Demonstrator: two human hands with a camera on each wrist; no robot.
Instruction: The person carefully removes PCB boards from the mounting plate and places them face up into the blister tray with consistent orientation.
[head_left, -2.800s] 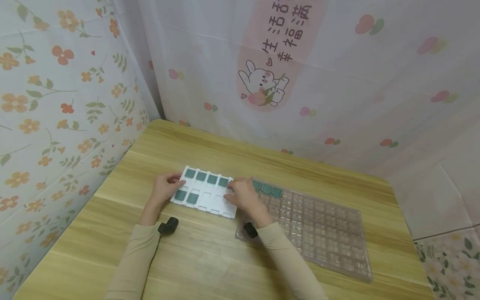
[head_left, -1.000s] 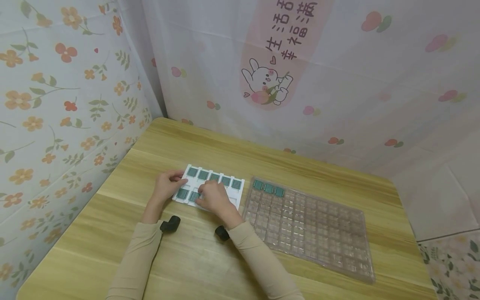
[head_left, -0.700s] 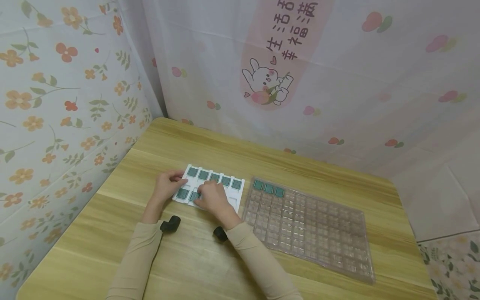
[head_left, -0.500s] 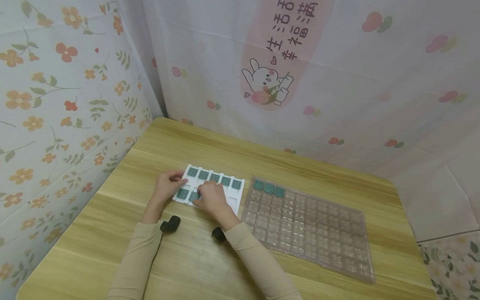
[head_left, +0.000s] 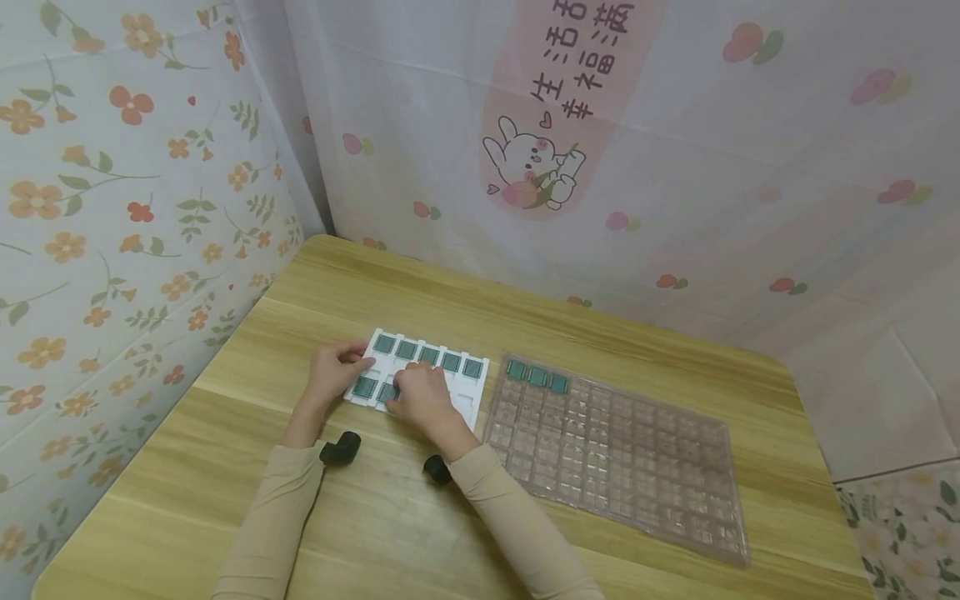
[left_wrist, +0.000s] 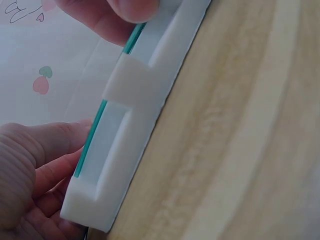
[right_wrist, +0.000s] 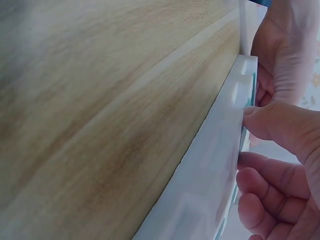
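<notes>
A person's left hand [head_left: 335,372] grips the left end of a white tray [head_left: 467,390] on a wood-grain table [head_left: 375,533], its thumb against the top and its other fingers curled at the edge. The right hand [head_left: 425,397] bends over the tray's near row, thumb and forefinger closed on opposite sides of a green chip [head_left: 387,392] at the second slot; whether the chip sits fully down cannot be told. Another chip [head_left: 364,387] lies beside it in the first slot, and five more [head_left: 451,362] line the far row. Just right of the white tray, a clear plastic tray [head_left: 622,458] bears three green chips [head_left: 537,377] in its far left corner, before a curtain [head_left: 420,100] printed with a rabbit
</notes>
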